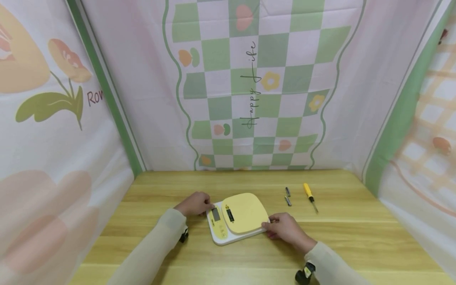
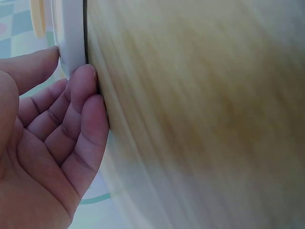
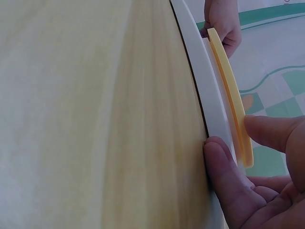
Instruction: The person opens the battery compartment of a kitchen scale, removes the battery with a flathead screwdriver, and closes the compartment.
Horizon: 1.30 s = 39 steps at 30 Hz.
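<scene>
A kitchen scale (image 1: 246, 213) with a white base and a yellow weighing plate lies on the wooden table, its grey display (image 1: 215, 214) toward the left. My left hand (image 1: 196, 203) pinches the scale's far left corner; in the left wrist view the thumb touches the white base (image 2: 72, 33) and the curled fingers meet its lower edge. On the opposite side, my right hand (image 1: 286, 229) holds the near right corner. The right wrist view has its thumb against the rim of the yellow plate (image 3: 228, 90) and a fingertip at the bottom edge of the base. The scale's underside is hidden.
Two small batteries (image 1: 287, 201) lie to the right, beyond the right hand. Beside them is a screwdriver (image 1: 310, 198) with a yellow and black handle. Printed fabric curtains (image 1: 249, 150) enclose the wooden table (image 1: 171, 253) at the back and both sides.
</scene>
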Available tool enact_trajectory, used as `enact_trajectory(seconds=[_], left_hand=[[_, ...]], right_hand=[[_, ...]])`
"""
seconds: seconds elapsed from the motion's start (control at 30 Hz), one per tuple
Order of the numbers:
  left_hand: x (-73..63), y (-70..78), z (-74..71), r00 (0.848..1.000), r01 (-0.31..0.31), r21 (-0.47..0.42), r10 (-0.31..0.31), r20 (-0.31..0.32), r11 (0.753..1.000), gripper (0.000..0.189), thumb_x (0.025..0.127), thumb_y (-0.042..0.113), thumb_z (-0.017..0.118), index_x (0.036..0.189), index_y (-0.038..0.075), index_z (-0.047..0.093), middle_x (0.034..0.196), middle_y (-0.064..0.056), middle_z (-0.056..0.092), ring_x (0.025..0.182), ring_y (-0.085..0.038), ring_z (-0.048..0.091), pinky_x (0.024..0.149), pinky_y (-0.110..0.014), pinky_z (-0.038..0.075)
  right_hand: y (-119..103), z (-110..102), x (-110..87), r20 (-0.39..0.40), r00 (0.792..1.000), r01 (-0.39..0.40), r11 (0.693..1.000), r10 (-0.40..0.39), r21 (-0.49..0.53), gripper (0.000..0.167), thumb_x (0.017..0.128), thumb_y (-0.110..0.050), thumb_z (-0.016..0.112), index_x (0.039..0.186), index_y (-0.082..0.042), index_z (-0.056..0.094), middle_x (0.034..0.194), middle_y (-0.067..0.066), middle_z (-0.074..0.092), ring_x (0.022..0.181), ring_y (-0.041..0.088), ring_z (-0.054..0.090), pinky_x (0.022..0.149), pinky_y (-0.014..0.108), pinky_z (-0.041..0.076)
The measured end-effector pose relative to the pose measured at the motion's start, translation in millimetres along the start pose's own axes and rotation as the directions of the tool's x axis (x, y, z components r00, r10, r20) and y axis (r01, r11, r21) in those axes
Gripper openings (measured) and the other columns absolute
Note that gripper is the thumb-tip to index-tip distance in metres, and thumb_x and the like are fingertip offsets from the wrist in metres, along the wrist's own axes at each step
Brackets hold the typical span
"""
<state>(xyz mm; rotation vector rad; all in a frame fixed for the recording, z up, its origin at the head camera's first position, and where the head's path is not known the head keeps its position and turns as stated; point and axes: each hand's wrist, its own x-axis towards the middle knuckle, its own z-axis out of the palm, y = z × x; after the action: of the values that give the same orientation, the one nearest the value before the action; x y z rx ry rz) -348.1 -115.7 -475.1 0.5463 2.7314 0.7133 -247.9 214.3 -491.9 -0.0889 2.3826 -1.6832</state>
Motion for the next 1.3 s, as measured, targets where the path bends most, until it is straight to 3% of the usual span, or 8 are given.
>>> enact_trajectory(seconds=[0.47, 0.7, 1.3], left_hand=[[-4.1, -3.4, 2.4, 1.0, -0.016, -0.02, 0.016, -0.003, 1.0, 0.028, 0.095, 0.033, 0.064, 0.073, 0.015, 0.061, 0.063, 0.0, 0.061, 0.054, -0.014, 0.057, 0.049, -0.027, 0.048], [-7.4, -4.2, 4.5, 1.0, -0.029, -0.045, 0.029, -0.007, 0.999, 0.027, 0.095, 0.031, 0.064, 0.074, 0.014, 0.06, 0.063, 0.0, 0.061, 0.054, -0.014, 0.057, 0.048, -0.027, 0.049], [-13.6, -2.4, 6.8, 1.0, 0.019, -0.086, -0.02, -0.008, 0.996, 0.026, 0.096, 0.028, 0.063, 0.076, 0.012, 0.06, 0.065, -0.002, 0.062, 0.056, -0.015, 0.058, 0.05, -0.028, 0.05]], right_hand=[[-1.2, 1.1, 4.2, -0.061, 0.997, -0.055, 0.998, 0.056, 0.009, 0.032, 0.088, -0.013, 0.073, 0.105, 0.012, 0.063, 0.082, 0.013, 0.067, 0.071, 0.022, 0.065, 0.065, 0.037, 0.06], [-0.9, -0.5, 5.1, -0.044, 0.998, -0.051, 0.998, 0.053, 0.031, 0.035, 0.089, -0.013, 0.071, 0.11, 0.012, 0.06, 0.086, 0.013, 0.066, 0.074, 0.022, 0.065, 0.068, 0.036, 0.06], [-5.6, -0.4, 12.4, -0.087, 0.995, -0.06, 0.998, 0.057, -0.029, 0.034, 0.092, -0.013, 0.067, 0.111, 0.014, 0.06, 0.084, 0.015, 0.065, 0.073, 0.024, 0.065, 0.066, 0.037, 0.059]])
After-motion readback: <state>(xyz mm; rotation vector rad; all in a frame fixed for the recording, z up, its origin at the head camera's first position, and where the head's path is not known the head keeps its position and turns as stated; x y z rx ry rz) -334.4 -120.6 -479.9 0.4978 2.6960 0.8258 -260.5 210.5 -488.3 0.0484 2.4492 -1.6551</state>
